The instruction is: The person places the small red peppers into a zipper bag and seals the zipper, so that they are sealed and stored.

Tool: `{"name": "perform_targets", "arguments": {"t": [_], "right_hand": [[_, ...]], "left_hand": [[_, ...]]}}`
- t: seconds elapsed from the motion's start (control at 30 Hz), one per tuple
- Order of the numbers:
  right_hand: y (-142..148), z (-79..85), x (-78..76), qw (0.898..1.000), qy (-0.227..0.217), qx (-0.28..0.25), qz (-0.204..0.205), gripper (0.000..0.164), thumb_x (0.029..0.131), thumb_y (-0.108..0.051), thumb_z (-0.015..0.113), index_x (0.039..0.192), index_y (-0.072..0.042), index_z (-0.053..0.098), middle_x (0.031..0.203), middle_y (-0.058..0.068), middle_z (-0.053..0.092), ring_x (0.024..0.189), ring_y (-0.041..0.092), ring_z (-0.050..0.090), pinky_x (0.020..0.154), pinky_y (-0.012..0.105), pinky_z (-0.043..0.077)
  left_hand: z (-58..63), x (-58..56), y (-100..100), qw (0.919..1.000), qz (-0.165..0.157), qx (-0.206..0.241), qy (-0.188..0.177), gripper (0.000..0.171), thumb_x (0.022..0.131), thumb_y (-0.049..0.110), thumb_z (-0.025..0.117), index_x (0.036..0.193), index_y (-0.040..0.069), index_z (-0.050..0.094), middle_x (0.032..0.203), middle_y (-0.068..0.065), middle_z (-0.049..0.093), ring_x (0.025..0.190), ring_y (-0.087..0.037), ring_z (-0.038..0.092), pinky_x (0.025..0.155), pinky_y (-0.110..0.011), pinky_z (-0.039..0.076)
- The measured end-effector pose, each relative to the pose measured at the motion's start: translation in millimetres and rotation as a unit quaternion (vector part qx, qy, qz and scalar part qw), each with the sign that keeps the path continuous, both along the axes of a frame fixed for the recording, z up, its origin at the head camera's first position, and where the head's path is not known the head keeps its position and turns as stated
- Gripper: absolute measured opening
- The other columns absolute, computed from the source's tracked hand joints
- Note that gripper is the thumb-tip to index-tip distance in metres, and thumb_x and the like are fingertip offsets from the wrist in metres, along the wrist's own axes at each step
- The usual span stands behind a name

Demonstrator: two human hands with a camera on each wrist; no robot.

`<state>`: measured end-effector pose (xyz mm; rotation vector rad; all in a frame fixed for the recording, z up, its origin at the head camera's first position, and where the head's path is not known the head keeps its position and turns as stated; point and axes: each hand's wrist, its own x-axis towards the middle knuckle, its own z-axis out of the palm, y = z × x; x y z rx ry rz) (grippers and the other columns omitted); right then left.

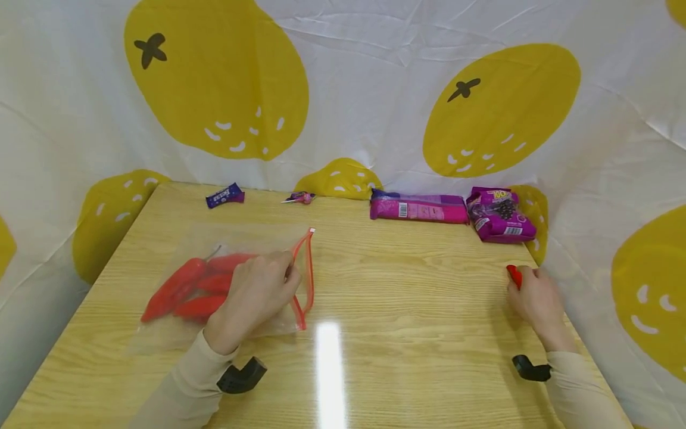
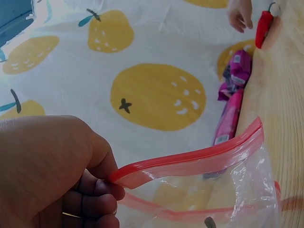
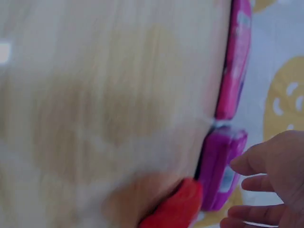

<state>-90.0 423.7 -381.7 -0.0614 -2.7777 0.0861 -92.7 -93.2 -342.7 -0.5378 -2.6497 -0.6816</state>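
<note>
My left hand [image 1: 261, 287] pinches the red-edged rim of a clear zip bag [image 1: 311, 280], whose mouth gapes toward the right. Several red chili peppers [image 1: 179, 289] lie inside the bag on the table. Over at the right edge, my right hand [image 1: 536, 302] hovers by a single red chili pepper [image 1: 514, 275], partly hidden behind it in the head view. In the right wrist view the fingers are spread with nothing between them, and the pepper [image 3: 175, 209] lies apart from them. The left wrist view also shows a gap between that hand and the pepper [image 2: 264, 29].
Along the back edge of the wooden table [image 1: 407, 369] lie a small blue candy bar [image 1: 225, 195], a lollipop [image 1: 300, 198], a long pink-purple packet [image 1: 420, 207] and a purple packet [image 1: 501, 215]. A lemon-print cloth [image 1: 364, 77] hangs behind and at both sides.
</note>
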Motion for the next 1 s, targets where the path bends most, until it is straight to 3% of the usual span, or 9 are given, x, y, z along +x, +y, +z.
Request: {"name": "perform_targets", "arguments": {"t": [0.1, 0.2, 0.47, 0.57, 0.7, 0.77, 0.83, 1.0], "right_hand": [[22.0, -2.1, 8.8, 0.997, -0.066, 0.011, -0.048, 0.036, 0.079, -0.018, 0.058, 0.098, 0.012, 0.052, 0.077, 0.031, 0.05, 0.06, 0.042, 0.048, 0.048, 0.046, 0.035], [29.7, -3.2, 13.2, 0.99, -0.125, 0.014, -0.065, 0.035, 0.078, -0.02, 0.057, 0.093, 0.011, 0.049, 0.069, 0.026, 0.049, 0.054, 0.035, 0.047, 0.044, 0.041, 0.033], [24.5, -1.2, 12.9, 0.98, -0.19, -0.008, -0.065, 0.04, 0.075, -0.012, 0.06, 0.105, 0.007, 0.042, 0.074, 0.025, 0.051, 0.059, 0.033, 0.051, 0.046, 0.041, 0.037], [5.7, 3.2, 11.3, 0.979, -0.196, -0.03, -0.044, 0.042, 0.078, -0.015, 0.058, 0.112, 0.005, 0.044, 0.082, 0.026, 0.055, 0.066, 0.032, 0.053, 0.051, 0.04, 0.039], [-48.3, 13.8, 4.6, 0.978, -0.172, -0.118, 0.032, 0.038, 0.087, -0.018, 0.052, 0.12, 0.002, 0.05, 0.094, 0.022, 0.059, 0.077, 0.029, 0.056, 0.06, 0.036, 0.042], [-82.3, 20.1, 0.4, 0.965, -0.167, -0.186, 0.081, 0.036, 0.091, -0.021, 0.051, 0.121, -0.001, 0.051, 0.1, 0.019, 0.06, 0.082, 0.028, 0.058, 0.062, 0.035, 0.046], [-117.1, 25.6, -2.3, 0.943, -0.169, -0.258, 0.122, 0.035, 0.092, -0.026, 0.052, 0.121, -0.006, 0.052, 0.104, 0.016, 0.061, 0.084, 0.027, 0.061, 0.063, 0.033, 0.05], [-198.2, 43.1, -5.5, 0.866, -0.193, -0.417, 0.198, 0.032, 0.087, -0.023, 0.061, 0.112, -0.005, 0.057, 0.101, 0.014, 0.063, 0.078, 0.027, 0.064, 0.064, 0.03, 0.053]], "left_hand": [[0.2, 0.2, -0.6, 1.0, 0.002, -0.001, 0.0, 0.025, 0.075, 0.013, 0.053, 0.055, 0.017, 0.04, 0.052, 0.006, 0.031, 0.044, -0.011, 0.032, 0.039, -0.027, 0.025], [0.5, 0.4, -1.1, 1.0, 0.004, 0.0, 0.0, 0.025, 0.076, 0.013, 0.053, 0.055, 0.017, 0.04, 0.052, 0.006, 0.031, 0.044, -0.012, 0.031, 0.039, -0.027, 0.024], [0.9, 0.2, -0.9, 1.0, -0.004, 0.002, 0.0, 0.025, 0.076, 0.012, 0.054, 0.056, 0.017, 0.04, 0.052, 0.006, 0.031, 0.043, -0.01, 0.03, 0.039, -0.026, 0.023], [1.4, 0.2, -1.2, 1.0, -0.007, 0.002, -0.003, 0.024, 0.076, 0.012, 0.053, 0.056, 0.017, 0.041, 0.052, 0.006, 0.031, 0.043, -0.01, 0.03, 0.039, -0.025, 0.023], [2.4, 0.0, -1.7, 0.9999, -0.011, -0.001, -0.004, 0.024, 0.077, 0.012, 0.053, 0.057, 0.016, 0.041, 0.052, 0.005, 0.031, 0.043, -0.01, 0.03, 0.039, -0.025, 0.023], [2.7, -0.3, -1.9, 0.9999, -0.009, -0.002, -0.003, 0.023, 0.077, 0.012, 0.053, 0.057, 0.016, 0.041, 0.052, 0.005, 0.031, 0.043, -0.01, 0.03, 0.039, -0.025, 0.023], [2.7, -0.5, -1.8, 1.0, -0.008, -0.003, -0.002, 0.023, 0.076, 0.012, 0.053, 0.057, 0.017, 0.041, 0.052, 0.005, 0.031, 0.043, -0.01, 0.03, 0.039, -0.025, 0.024], [1.9, -0.3, -1.2, 0.9999, -0.007, -0.006, -0.007, 0.024, 0.076, 0.012, 0.053, 0.057, 0.017, 0.041, 0.052, 0.005, 0.031, 0.043, -0.01, 0.031, 0.039, -0.025, 0.024]]}}
